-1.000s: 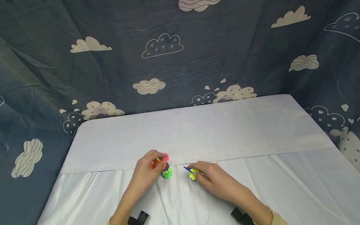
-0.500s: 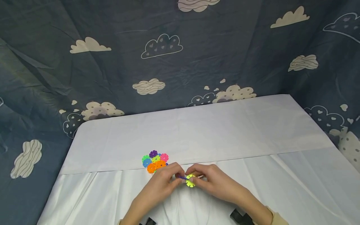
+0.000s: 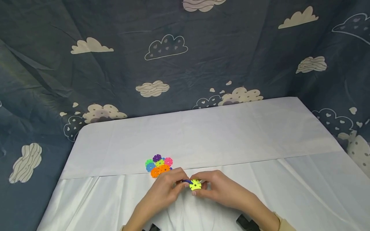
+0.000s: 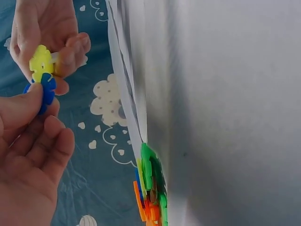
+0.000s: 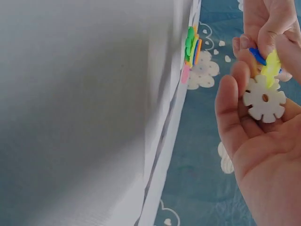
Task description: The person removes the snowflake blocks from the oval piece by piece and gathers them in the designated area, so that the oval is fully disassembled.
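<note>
My left hand [image 3: 169,186] pinches a blue notched snowflake disc [image 4: 48,92] between thumb and fingers. Joined to it at the edge is a yellow snowflake disc [image 3: 195,185], its face turned up in the head view. From the other side my right hand [image 3: 218,186] grips the joined pieces, thumb under the yellow disc in the head view. A white snowflake disc [image 5: 256,109], slotted against the yellow one, lies in front of the right fingers in the right wrist view. Both hands meet over the near part of the table.
A cluster of colourful snowflake discs [image 3: 159,163] lies on the white-covered table [image 3: 231,138], just beyond the left hand. Black wrist-camera pieces [image 3: 247,222] show by the forearms. A dark cloud-print curtain [image 3: 202,57] hangs behind the table.
The left hand has left the cluster, moved right and taken hold of the blue disc. Lately the yellow disc has turned face up, and the right thumb has shifted to below it.
</note>
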Demonstrator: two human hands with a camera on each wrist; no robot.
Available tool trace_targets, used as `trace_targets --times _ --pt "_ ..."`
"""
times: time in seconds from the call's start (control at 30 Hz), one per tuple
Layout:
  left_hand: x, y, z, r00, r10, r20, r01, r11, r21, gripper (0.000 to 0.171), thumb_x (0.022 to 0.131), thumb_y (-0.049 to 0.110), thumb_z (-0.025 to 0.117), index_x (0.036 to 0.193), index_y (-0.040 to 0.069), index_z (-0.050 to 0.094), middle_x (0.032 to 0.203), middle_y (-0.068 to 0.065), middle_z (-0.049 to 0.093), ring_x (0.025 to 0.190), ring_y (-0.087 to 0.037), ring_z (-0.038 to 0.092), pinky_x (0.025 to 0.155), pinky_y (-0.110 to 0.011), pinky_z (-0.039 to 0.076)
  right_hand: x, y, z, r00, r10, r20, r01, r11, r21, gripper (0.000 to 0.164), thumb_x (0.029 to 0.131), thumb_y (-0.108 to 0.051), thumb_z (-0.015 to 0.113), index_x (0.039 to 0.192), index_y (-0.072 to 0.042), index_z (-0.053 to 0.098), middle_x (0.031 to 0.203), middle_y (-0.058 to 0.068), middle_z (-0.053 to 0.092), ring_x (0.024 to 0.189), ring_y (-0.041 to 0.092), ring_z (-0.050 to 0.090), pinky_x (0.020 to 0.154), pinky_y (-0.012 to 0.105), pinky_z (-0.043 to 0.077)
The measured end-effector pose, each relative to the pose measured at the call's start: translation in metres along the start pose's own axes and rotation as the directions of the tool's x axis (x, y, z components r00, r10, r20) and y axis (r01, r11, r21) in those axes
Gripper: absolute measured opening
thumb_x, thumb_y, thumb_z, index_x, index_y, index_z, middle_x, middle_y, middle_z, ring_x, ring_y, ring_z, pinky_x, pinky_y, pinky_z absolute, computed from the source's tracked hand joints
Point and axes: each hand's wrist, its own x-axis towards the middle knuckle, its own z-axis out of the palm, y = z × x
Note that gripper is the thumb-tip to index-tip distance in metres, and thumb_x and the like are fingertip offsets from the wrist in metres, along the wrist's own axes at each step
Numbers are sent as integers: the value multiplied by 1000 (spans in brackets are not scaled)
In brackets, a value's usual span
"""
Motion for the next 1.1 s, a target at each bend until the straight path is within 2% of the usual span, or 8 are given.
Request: trace_targets --times 0.27,0.4,0.53,0.63,0.73,0.9,1.0,1.1 --pt "0 -2 -1 999 23 32 -20 997 -76 7 96 17 64 94 21 69 88 6 63 75 -4 52 66 -21 46 -1 -2 0 998 -64 0 63 997 -42 31 92 -40 69 117 -21 68 104 -12 67 81 4 58 72 27 52" --pt "0 -3 -2 997 -5 72 15 990 -141 8 97 19 63 93 22 69 89 5 64 77 -5 53 69 -23 47 -2 0 -3 996 -76 46 77 997 -24 30 94 -38 67 120 -24 67 112 -11 67 86 4 58 76 27 52" --pt "-2 -5 -3 995 -22 93 40 981 -192 8 96 20 63 94 20 71 91 9 64 80 -7 56 74 -26 49 -3 2 -7 991 -101 82 105 994 -43 28 95 -33 67 122 -28 66 111 -14 65 92 3 57 80 28 51" --pt "-2 -6 -6 996 -49 78 63 982 -180 7 95 21 65 93 19 71 90 13 62 79 -8 55 73 -26 49 -3 2 -7 992 -100 77 104 993 -48 30 95 -34 67 124 -26 66 111 -13 65 95 3 58 83 29 50" --pt "-2 -8 -11 993 -112 29 114 988 -108 6 95 20 65 91 17 69 87 13 57 75 -9 51 68 -24 46 -2 2 -5 997 -55 53 57 998 -35 38 94 -40 67 125 -18 66 116 -8 66 95 4 59 85 30 50" --pt "-3 -16 -29 962 -263 -71 266 964 29 11 96 6 62 95 14 70 88 12 53 77 -10 50 68 -26 45 -1 1 -3 1000 -12 -16 11 997 -80 42 92 -39 70 124 -11 67 118 -4 67 86 3 59 79 29 52" --pt "-5 -21 -41 927 -359 -107 368 927 75 16 93 0 65 97 14 73 90 13 57 81 -9 53 72 -27 47 0 0 -3 999 2 -41 -7 995 -104 43 91 -40 70 123 -11 67 117 -3 67 84 3 58 78 29 52" --pt "-8 -28 -49 892 -435 -123 447 888 104 18 88 -1 71 95 15 74 83 10 59 75 -11 52 67 -27 46 0 0 -4 999 25 -42 -29 993 -117 45 91 -42 69 123 -11 67 118 -3 67 82 3 57 77 29 51"
